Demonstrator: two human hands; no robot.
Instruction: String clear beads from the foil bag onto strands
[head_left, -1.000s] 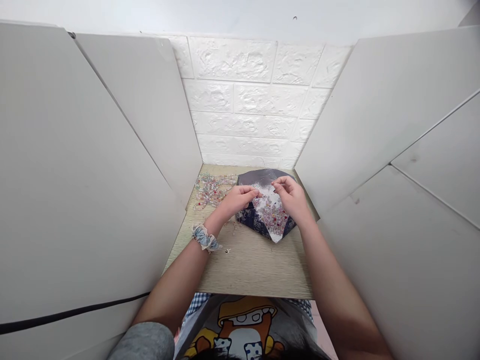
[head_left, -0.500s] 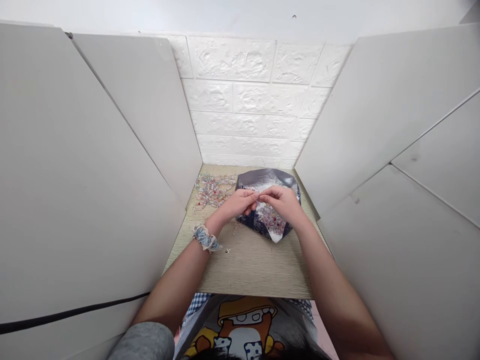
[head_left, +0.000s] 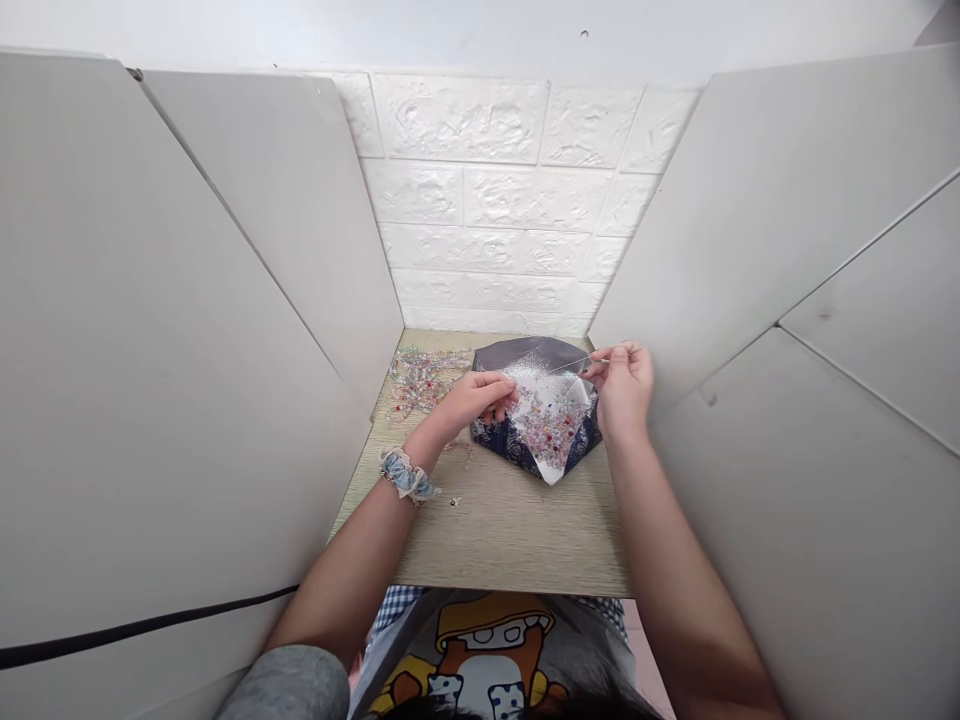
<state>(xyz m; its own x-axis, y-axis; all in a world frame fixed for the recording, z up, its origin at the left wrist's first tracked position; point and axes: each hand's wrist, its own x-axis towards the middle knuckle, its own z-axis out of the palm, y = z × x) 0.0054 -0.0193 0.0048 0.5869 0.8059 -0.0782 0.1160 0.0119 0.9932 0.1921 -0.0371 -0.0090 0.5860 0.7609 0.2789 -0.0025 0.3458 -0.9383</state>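
A thin, pale thread (head_left: 571,365) runs between my two hands above an open foil-lined bag (head_left: 517,354) with a dark blue patterned outside. Loose small beads (head_left: 553,425), mostly pink and clear with some red, lie heaped in it. My left hand (head_left: 486,393) is closed in a pinch over the bag's left side, at the thread's left end; whether beads sit between its fingertips is too small to tell. My right hand (head_left: 625,385) pinches the other end of the thread, past the bag's right edge. Its fingers are closed, with the thumb on top.
Several strung bead strands (head_left: 427,378) lie on the wooden tabletop (head_left: 510,540) left of the bag. A tiny charm-like piece (head_left: 455,502) rests nearer the front. Pale panels (head_left: 300,200) stand close on both sides, and a white brick-pattern wall (head_left: 495,190) is behind.
My right hand has moved right and slightly up, away from my left hand, drawing the thread out between them. The left hand has barely moved. More of the beads in the bag show.
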